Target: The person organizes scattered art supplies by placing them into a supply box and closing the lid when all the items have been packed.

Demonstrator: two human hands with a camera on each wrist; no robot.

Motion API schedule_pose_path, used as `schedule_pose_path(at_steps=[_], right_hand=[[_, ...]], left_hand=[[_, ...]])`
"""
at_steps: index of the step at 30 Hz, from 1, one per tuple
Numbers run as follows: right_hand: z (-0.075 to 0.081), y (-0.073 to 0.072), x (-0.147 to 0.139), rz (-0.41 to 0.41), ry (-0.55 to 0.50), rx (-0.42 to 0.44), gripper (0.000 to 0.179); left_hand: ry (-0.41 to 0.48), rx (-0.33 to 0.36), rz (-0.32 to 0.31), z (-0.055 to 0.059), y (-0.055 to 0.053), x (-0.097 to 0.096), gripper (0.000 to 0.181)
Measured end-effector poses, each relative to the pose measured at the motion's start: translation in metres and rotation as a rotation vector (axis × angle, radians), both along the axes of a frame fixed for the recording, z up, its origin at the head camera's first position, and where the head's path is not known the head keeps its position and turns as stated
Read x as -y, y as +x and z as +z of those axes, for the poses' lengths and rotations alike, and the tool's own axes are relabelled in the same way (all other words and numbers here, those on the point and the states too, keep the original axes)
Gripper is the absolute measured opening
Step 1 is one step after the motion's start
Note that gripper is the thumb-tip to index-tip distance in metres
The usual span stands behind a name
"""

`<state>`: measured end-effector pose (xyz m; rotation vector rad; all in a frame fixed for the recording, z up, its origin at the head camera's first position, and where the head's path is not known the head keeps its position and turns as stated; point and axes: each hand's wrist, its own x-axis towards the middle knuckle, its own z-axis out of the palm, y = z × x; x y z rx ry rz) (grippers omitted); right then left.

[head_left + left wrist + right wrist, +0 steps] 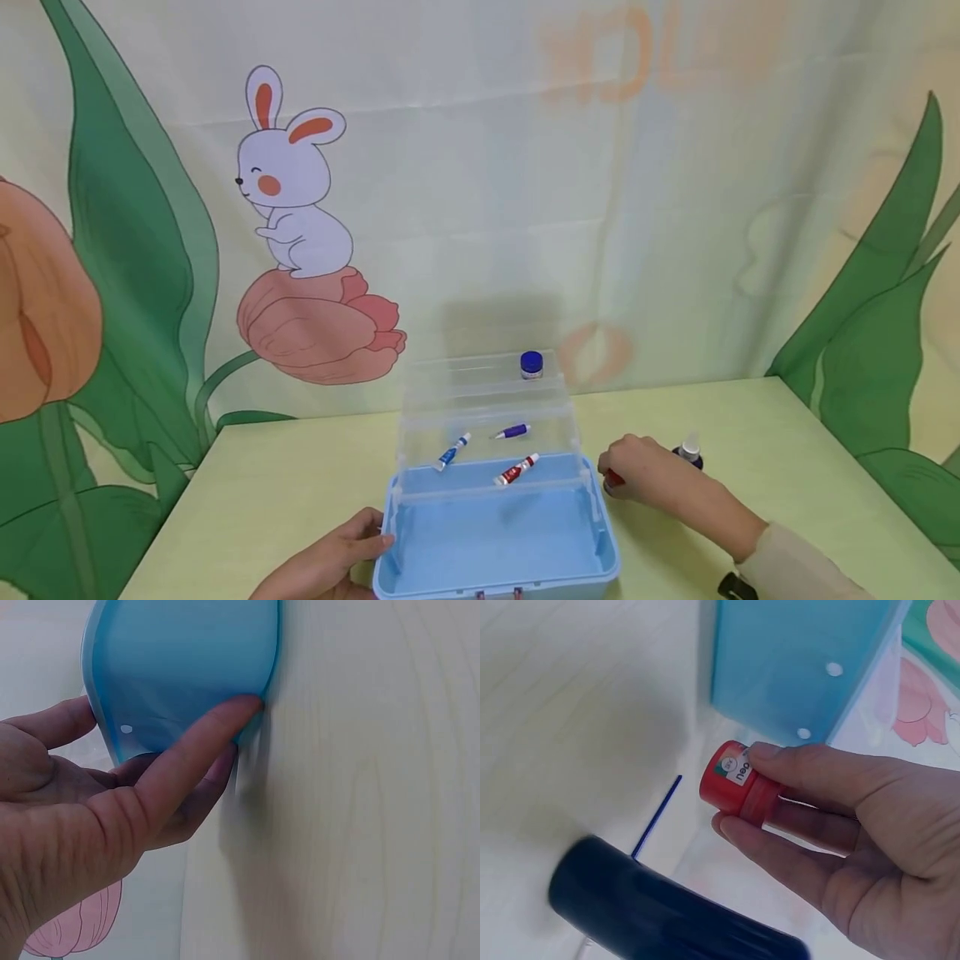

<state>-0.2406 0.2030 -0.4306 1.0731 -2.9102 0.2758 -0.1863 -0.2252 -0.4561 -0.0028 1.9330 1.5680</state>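
A light blue storage box (495, 542) stands before me with its clear plastic lid (480, 396) raised at the back. My left hand (333, 557) grips the box's left side, its thumb along the outside in the left wrist view. To the right of the box, my right hand (647, 468) pinches a small red jar (735, 776) with a printed label between thumb and fingers. In the head view most of that jar is hidden by the hand. A dark blue bottle (660, 900) with a white top stands behind the right wrist.
Around the clear plastic show a blue paint tube (452, 452), a red paint tube (517, 470), a purple pen (513, 432) and a blue-capped jar (532, 364). A thin blue stick (658, 816) lies near the bottle. Behind the table (262, 475) hangs a printed curtain (480, 167).
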Motion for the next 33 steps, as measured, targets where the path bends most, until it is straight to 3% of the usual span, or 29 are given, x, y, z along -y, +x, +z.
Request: schedule_pose_path(at_steps=[11, 23, 33], right_hand=[[0.032, 0.009, -0.001, -0.036, 0.031, 0.018, 0.011], [0.06, 0.014, -0.002, -0.089, 0.11, -0.007, 0.009], [0.076, 0.02, -0.005, -0.071, 0.078, -0.023, 0.01]], left_hand=[[0.106, 0.014, -0.016, 0.0, 0.0, 0.005, 0.061], [0.114, 0.001, 0.006, -0.004, -0.003, 0.004, 0.059], [0.117, -0.01, -0.009, -0.008, 0.0, 0.006, 0.052]])
